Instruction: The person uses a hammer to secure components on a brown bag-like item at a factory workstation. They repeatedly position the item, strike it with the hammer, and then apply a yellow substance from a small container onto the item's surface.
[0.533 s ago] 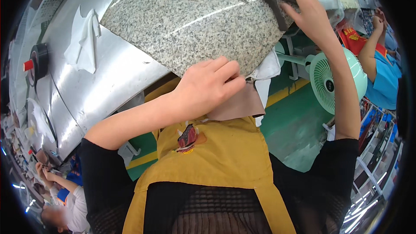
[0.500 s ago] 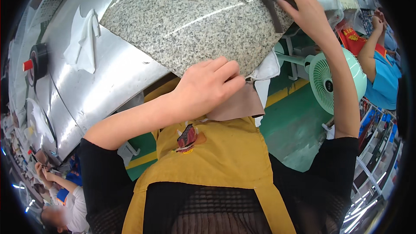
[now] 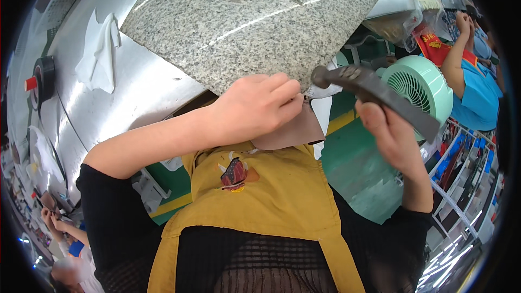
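With my right hand (image 3: 392, 140) I grip a hammer (image 3: 380, 95) by its handle, mostly hidden in the fist. The dark metal head is raised off the near right corner of a speckled grey stone slab (image 3: 260, 27), its round face toward that corner. My left hand (image 3: 260, 103) has its fingers curled at the slab's near edge, pinching a flat brown leather-like piece (image 3: 293, 130). This piece hangs below the edge in front of my yellow apron (image 3: 271, 201). Its upper part is covered by my fingers.
A white cloth (image 3: 100, 54) lies on the metal table (image 3: 146, 76) left of the slab. A black reel with a red centre (image 3: 43, 84) stands farther left. A green fan (image 3: 418, 87) is close behind the hammer. Co-workers sit at far right and lower left.
My right hand has brought the hammer from above the slab's far right side down and nearer, to its near right corner. My left hand stays on the brown piece, almost unmoved.
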`<act>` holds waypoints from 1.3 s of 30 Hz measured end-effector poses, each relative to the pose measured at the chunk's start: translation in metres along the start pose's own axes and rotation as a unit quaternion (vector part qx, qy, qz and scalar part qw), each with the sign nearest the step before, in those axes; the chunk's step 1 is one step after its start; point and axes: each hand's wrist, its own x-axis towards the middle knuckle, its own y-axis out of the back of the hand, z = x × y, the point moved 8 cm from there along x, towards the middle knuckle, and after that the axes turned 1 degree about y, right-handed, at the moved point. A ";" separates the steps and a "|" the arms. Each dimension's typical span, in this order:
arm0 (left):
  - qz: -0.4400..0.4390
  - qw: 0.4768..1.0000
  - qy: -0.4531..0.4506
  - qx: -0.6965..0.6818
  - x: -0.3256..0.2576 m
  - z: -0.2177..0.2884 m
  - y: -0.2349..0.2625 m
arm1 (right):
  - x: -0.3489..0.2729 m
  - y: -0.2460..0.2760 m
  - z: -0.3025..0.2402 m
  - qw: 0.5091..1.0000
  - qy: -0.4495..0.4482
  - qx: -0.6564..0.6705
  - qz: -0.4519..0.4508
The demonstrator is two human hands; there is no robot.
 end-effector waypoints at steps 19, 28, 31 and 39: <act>0.045 0.997 0.064 0.006 -0.003 -0.006 0.004 | -0.004 -0.044 -0.001 0.986 0.106 -0.118 -0.054; 0.054 0.992 0.001 0.112 -0.011 0.008 0.002 | -0.010 -0.029 -0.015 0.980 0.168 -0.108 0.009; 0.068 0.993 0.010 0.098 -0.011 0.005 0.003 | -0.005 -0.047 0.001 0.986 0.105 -0.104 -0.075; 0.080 0.991 0.021 0.104 -0.014 0.004 0.006 | -0.012 -0.041 -0.015 0.970 0.189 -0.153 0.020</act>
